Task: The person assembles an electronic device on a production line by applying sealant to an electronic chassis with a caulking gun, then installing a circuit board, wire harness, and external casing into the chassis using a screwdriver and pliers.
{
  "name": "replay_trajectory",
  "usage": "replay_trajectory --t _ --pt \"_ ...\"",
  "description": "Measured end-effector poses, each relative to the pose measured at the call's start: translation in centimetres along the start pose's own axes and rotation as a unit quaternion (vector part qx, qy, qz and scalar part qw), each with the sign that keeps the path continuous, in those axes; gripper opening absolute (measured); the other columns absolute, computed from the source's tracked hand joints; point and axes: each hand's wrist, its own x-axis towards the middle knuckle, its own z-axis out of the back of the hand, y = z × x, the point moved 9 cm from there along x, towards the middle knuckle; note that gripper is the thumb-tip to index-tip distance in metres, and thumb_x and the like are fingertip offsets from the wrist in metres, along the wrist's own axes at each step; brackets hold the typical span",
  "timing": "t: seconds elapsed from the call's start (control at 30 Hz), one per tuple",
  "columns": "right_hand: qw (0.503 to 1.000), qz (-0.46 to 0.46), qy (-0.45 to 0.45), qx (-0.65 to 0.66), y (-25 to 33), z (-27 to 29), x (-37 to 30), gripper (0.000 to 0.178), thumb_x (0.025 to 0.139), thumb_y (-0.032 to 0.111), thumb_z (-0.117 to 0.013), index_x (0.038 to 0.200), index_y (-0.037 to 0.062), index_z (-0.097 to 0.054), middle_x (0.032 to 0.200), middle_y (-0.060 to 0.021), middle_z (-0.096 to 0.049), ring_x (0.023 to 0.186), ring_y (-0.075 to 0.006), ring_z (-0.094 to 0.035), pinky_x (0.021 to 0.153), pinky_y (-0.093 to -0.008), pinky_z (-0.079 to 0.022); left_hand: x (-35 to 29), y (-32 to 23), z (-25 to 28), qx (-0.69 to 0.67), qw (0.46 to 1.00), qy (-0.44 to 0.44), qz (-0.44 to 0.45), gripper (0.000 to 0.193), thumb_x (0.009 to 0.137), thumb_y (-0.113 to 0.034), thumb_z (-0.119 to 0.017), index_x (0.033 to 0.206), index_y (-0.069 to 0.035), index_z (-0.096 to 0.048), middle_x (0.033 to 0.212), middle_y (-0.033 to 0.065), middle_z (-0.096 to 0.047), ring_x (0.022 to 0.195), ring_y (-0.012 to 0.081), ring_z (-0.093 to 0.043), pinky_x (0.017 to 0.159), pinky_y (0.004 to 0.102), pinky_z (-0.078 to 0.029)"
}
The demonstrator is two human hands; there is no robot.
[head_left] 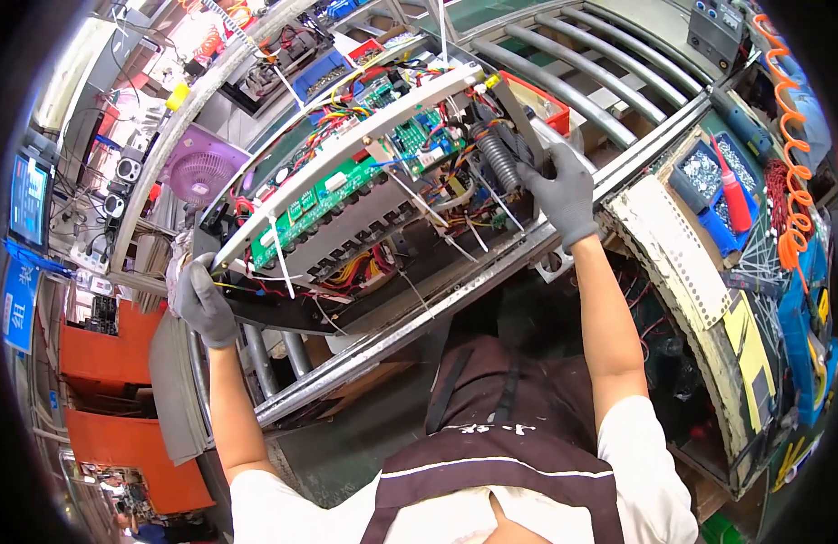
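An open electrical machine chassis sits tilted across the roller conveyor, packed with green circuit boards, coloured wires and white cable ties with long loose tails. At its left end, my left hand in a grey glove is closed round the corner of the frame. My right hand, gloved the same way, grips the right end panel, its thumb beside a black corrugated hose. A pale bar runs lengthwise over the boards. The fingertips behind the panels are partly hidden.
Steel conveyor rollers extend to the far right. A bench on the right carries a blue bin of screws, a red-handled tool and a coiled orange air hose. A purple fan and a screen stand left.
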Motion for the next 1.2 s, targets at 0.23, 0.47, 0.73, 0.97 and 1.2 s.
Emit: replay_trajectory --t 0.23,0.47,0.73,0.97,1.2 --pt "0.988 0.049 -0.114 -0.088 3.5 1.4 -4.4 0.036 0.064 0.025 -0.077 0.080 0.0047 -0.052 0.061 -0.0115 -0.052 0.056 -0.0305 -0.056 0.053 -0.0387 -0.045 6.1 3.1 -5.2 0.212 0.954 0.059 -0.203 0.035 0.093 -0.031 -0.039 0.109 -0.008 -0.062 0.114 0.0161 -0.056 0.108 0.0328 -0.051 0.096 0.0428 -0.035" --pt "0.989 0.120 0.026 0.084 9.0 0.4 -11.8 0.038 0.071 0.022 -0.074 0.096 -0.0014 -0.058 0.080 -0.0139 -0.057 0.069 -0.0298 -0.058 0.060 -0.0372 -0.048 14.7 8.9 -13.1 0.493 0.861 0.038 -0.116 0.047 0.087 -0.043 -0.049 0.130 -0.023 -0.050 0.138 0.0161 -0.037 0.126 0.0370 -0.036 0.106 0.0454 -0.027" --pt "0.983 0.015 -0.020 0.183 2.9 3.8 -3.4 0.052 0.079 0.021 -0.066 0.124 -0.0014 -0.050 0.119 -0.0190 -0.055 0.113 -0.0269 -0.054 0.095 -0.0344 -0.041 11.8 -7.3 -13.9 -0.279 0.958 0.067 0.015 0.033 0.092 -0.026 -0.047 0.104 0.002 -0.061 0.095 0.0090 -0.062 0.088 0.0185 -0.056 0.088 0.0311 -0.040" --pt "0.908 -0.094 0.144 0.382 1.7 -5.4 -1.7 0.083 0.062 0.029 -0.081 0.129 0.0016 -0.040 0.119 -0.0132 -0.052 0.113 -0.0215 -0.049 0.098 -0.0334 -0.038 7.0 -10.5 -17.0 -0.346 0.921 0.131 0.122 0.043 0.090 -0.024 -0.056 0.051 -0.006 -0.047 0.049 -0.0050 -0.040 0.047 0.0043 -0.033 0.046 0.0245 -0.023" --pt "0.958 -0.082 0.035 0.272 4.5 -4.5 -6.0 0.087 0.058 0.039 -0.080 0.126 0.0029 -0.041 0.119 -0.0193 -0.045 0.115 -0.0337 -0.045 0.099 -0.0386 -0.036 7.5 -6.1 -17.2 -0.340 0.928 0.135 0.073 0.031 0.085 -0.019 -0.058 0.059 -0.004 -0.053 0.054 -0.0059 -0.043 0.047 0.0042 -0.035 0.045 0.0227 -0.021"
